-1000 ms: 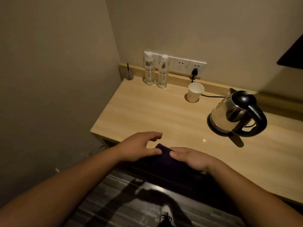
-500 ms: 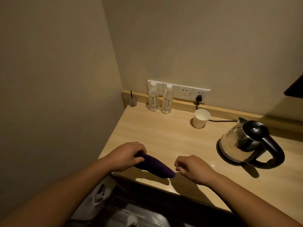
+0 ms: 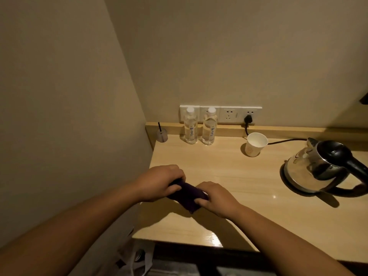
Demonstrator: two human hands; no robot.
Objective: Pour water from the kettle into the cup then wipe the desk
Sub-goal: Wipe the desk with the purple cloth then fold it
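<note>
Over the desk (image 3: 229, 172), both hands grip the cloth (image 3: 186, 195) lying left-to-right.

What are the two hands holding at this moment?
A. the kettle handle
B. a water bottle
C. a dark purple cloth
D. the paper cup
C: the left hand and the right hand each grip one end of the dark purple cloth above the desk.
</note>
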